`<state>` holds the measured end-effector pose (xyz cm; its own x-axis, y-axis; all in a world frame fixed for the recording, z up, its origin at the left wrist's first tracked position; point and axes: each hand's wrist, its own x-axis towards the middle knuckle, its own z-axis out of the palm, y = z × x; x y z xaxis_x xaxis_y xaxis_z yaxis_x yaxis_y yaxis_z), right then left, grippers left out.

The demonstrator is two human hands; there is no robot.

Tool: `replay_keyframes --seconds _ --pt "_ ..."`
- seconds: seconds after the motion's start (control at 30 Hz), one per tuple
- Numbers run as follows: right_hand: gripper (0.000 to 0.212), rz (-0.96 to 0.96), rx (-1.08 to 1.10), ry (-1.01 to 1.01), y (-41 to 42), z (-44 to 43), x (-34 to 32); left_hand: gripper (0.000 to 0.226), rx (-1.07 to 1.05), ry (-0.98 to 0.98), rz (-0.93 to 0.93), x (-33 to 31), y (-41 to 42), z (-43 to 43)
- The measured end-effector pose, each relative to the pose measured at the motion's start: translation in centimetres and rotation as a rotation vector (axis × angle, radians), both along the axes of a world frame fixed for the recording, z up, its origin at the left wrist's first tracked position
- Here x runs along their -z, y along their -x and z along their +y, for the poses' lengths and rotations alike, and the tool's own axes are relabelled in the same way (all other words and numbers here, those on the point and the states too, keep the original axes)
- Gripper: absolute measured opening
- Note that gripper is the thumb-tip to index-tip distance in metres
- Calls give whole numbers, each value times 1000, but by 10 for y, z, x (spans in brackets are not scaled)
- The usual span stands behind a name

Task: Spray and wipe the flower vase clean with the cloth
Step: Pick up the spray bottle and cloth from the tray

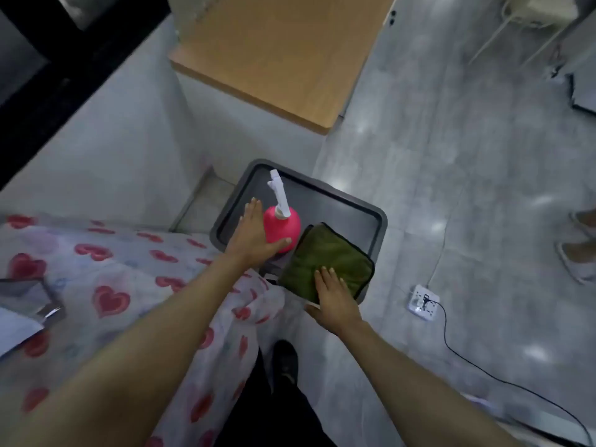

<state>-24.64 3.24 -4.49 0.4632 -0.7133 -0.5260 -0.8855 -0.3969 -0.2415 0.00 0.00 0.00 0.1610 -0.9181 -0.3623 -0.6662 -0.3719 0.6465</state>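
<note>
The green cloth (pixel 325 261), folded into a thick square, lies on the near right part of a dark grey tray (pixel 371 217), one corner reaching over the tray's near rim. The right hand (pixel 335 298) rests flat on the cloth's near corner, palm down, its fingers straight and close together, the thumb stretched out to the side over the tray's edge; it grips nothing. Just left of the cloth and touching or nearly touching it, the pink spray bottle (pixel 283 228) stands on the same tray, its white trigger head leaning away toward the far rim. The left hand (pixel 254 233) is held open beside the bottle, palm down, fingers extended and slightly fanned, with the thumb laid against the bottle's lower side and not wrapped around it. The tray sits by the corner of a bed covered in a white sheet with red hearts (pixel 106 285). Beyond it is a wooden tabletop (pixel 283 53). On the grey tiled floor to the right lies a white power strip (pixel 423 301) with a black cable, and a pair of slippered feet (pixel 580 259) shows at the right edge.
</note>
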Motion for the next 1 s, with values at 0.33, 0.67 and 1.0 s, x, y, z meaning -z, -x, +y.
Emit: replay_keyframes --seconds 0.33,0.67,1.0 --pt "44 -80 12 152 -2 -5 19 55 -200 239 153 14 17 -17" --pt "37 -159 102 188 -8 -32 -45 44 -296 306 205 -38 17 40" --pt "36 -287 -116 126 -79 12 -157 34 -629 403 161 -118 -23 206"
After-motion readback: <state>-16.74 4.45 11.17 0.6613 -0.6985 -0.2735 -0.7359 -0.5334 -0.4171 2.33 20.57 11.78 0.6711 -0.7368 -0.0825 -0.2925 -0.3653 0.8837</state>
